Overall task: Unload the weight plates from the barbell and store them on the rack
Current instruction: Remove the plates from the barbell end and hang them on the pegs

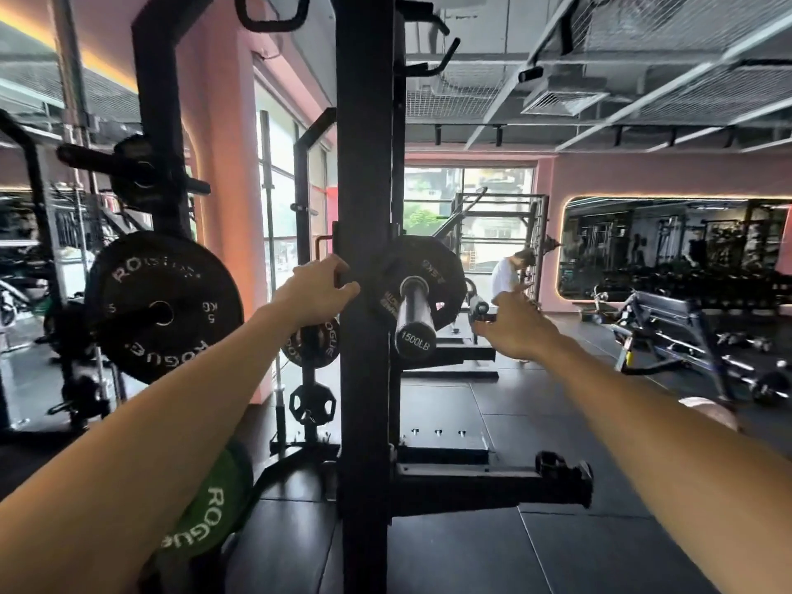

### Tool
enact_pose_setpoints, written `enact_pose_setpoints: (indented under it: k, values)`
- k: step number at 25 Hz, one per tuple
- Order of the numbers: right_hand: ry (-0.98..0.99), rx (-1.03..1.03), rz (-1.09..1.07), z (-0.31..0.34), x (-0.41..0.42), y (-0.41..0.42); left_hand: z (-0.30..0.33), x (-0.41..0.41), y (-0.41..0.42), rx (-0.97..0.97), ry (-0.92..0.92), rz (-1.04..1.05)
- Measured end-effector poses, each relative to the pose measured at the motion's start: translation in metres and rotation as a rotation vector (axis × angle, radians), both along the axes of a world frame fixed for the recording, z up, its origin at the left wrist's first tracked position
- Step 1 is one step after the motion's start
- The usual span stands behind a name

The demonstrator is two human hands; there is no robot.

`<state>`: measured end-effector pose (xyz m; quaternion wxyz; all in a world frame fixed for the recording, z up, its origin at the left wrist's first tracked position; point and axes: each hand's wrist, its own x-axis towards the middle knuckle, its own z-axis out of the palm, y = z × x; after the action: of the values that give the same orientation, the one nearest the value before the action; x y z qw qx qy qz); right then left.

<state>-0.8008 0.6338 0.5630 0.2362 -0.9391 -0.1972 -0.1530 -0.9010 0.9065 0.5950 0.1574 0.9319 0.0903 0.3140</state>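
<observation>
Weight plate (pixel 418 279), small and black, sits on the barbell sleeve (pixel 414 315) just right of the black rack upright (pixel 366 293), its left edge partly hidden behind that post. The sleeve end, marked 1500LB, points toward me, so the plate must slide off along that line.

My left hand (pixel 319 289) is at the plate's left rim, fingers curled round the edge beside the upright; I judge this a grip on the plate, though the post hides part of the contact. My right hand (pixel 512 325) is to the right of the sleeve, near the plate but apart from it. Its fingers look partly bent and appear to hold nothing; I cannot tell more, as the fingertips face away.

Step in hand, as I judge it: drawing this plate off the sleeve. To do it well, I would bring the right hand onto the opposite rim, keep the plate square to the sleeve and pull evenly toward me. A one-sided pull may cock the plate and bind it. The left fingers sit close to the upright, a pinch risk.

Storage is near: a larger plate (pixel 165 308) marked 5 KG hangs on a peg to the left. A green plate (pixel 205 514) lies low behind my left forearm. Another person (pixel 510 276) stands well back by the window.
</observation>
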Motion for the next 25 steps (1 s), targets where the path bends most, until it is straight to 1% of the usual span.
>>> enact_pose_setpoints:
  k: [5, 8, 11, 14, 15, 17, 19, 20, 22, 23, 25]
  values:
    - [0.033, 0.076, 0.006, -0.007, 0.091, 0.051, 0.004, 0.108, 0.029, 0.017, 0.009, -0.036]
    - [0.069, 0.118, 0.033, -0.012, 0.133, 0.077, 0.007, 0.159, 0.033, 0.056, 0.021, -0.049]
    - [0.121, 0.175, 0.041, -0.024, 0.176, 0.099, 0.006, 0.202, 0.034, 0.090, -0.022, -0.065]
    - [0.137, 0.242, 0.023, -0.031, 0.198, 0.115, 0.002, 0.229, 0.033, 0.121, -0.074, -0.075]
    - [0.126, 0.256, 0.010, -0.033, 0.204, 0.118, 0.002, 0.235, 0.032, 0.143, -0.090, -0.064]
    - [0.073, 0.286, -0.004, -0.034, 0.216, 0.123, 0.004, 0.246, 0.030, 0.253, -0.115, -0.006]
    - [0.015, 0.305, -0.004, -0.033, 0.223, 0.126, 0.008, 0.251, 0.028, 0.380, -0.100, 0.065]
    - [-0.015, 0.308, -0.004, -0.032, 0.223, 0.127, 0.011, 0.252, 0.027, 0.414, -0.083, 0.084]
    - [-0.068, 0.307, -0.012, -0.030, 0.223, 0.127, 0.011, 0.251, 0.027, 0.389, -0.035, 0.090]
    - [-0.105, 0.307, -0.011, -0.027, 0.222, 0.127, 0.010, 0.250, 0.030, 0.332, -0.010, 0.083]
    - [-0.183, 0.288, 0.032, -0.015, 0.219, 0.127, 0.003, 0.246, 0.037, 0.137, 0.060, 0.062]
